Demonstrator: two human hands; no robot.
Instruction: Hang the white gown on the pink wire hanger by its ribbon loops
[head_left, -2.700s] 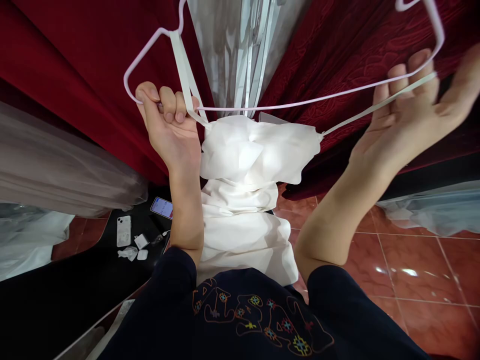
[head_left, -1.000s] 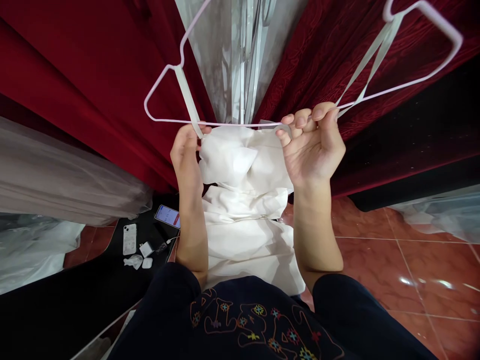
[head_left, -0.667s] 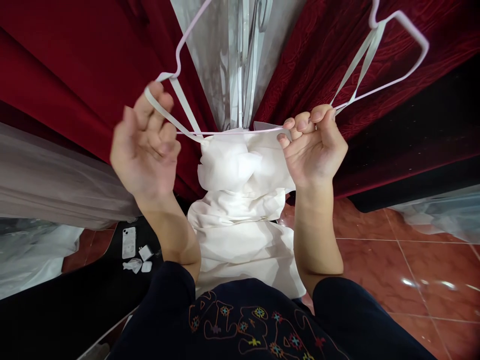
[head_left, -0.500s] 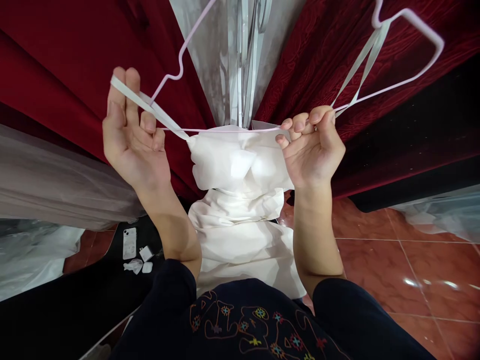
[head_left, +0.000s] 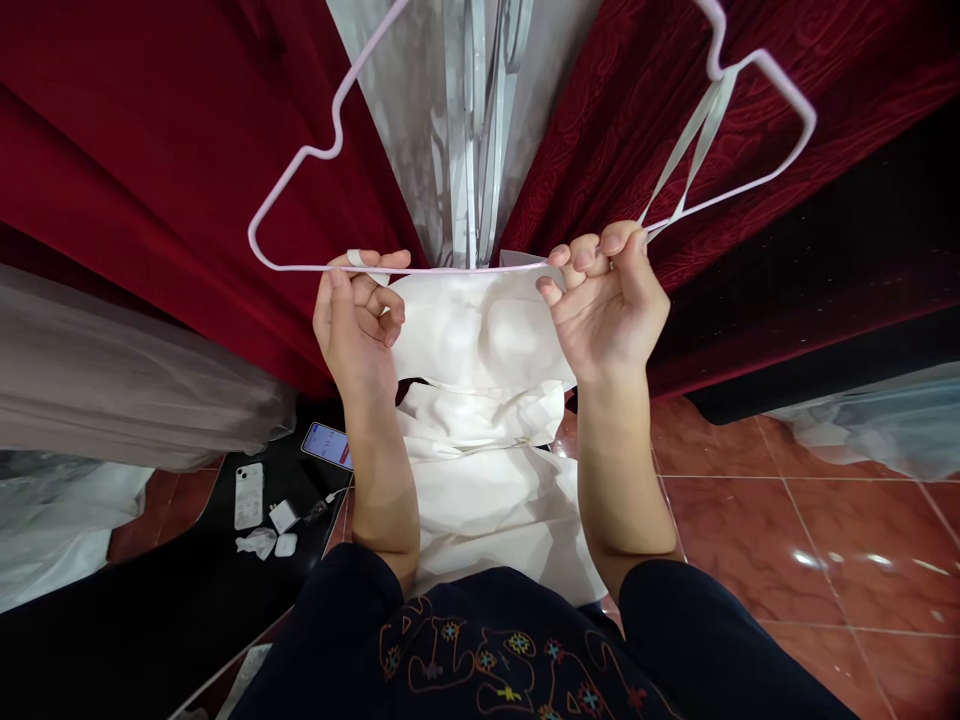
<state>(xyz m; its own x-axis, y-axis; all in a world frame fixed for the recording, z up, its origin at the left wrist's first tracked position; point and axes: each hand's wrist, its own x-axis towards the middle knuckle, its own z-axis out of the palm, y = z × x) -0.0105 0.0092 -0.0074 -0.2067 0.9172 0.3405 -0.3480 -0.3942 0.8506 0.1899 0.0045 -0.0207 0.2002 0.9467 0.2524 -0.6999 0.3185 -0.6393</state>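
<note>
The left hand (head_left: 356,325) has its fingers (head_left: 379,300) curled in tight just under the bottom bar of a pale wire hanger (head_left: 442,269), with the end of a white left strap (head_left: 354,258) lying over the forefinger at the bar. The right hand (head_left: 607,305) is further along the same bar, its fingers (head_left: 589,255) pinched narrowly on the upper corner of a white garment (head_left: 480,340). That garment hangs in folds straight down from the bar between the two forearms. From this corner the right strap (head_left: 709,100) runs up as a double ribbon and is looped over the notch in the hanger's right shoulder. The notch in the hanger's left shoulder is bare. Behind the middle of the hanger hangs a clear plastic cover (head_left: 420,130) with pale strips inside it, and dark red cloth (head_left: 150,130) hangs on both sides of it. Below the hanger's left end, a lit phone (head_left: 328,445) lies on a black surface (head_left: 150,600); the writing on its screen is too small to read. Near it lie a second phone in a white case (head_left: 248,495), a white plug (head_left: 283,516) and some crumpled scraps (head_left: 259,542). Grey gauzy fabric (head_left: 112,370) spreads out to the left, under the hanger's left end. Below the hanger's right end is a red tiled floor (head_left: 787,520). Nearest the camera, beneath the hanger, is the person's dark top (head_left: 487,660), stitched with coloured motifs that form no readable words.
</note>
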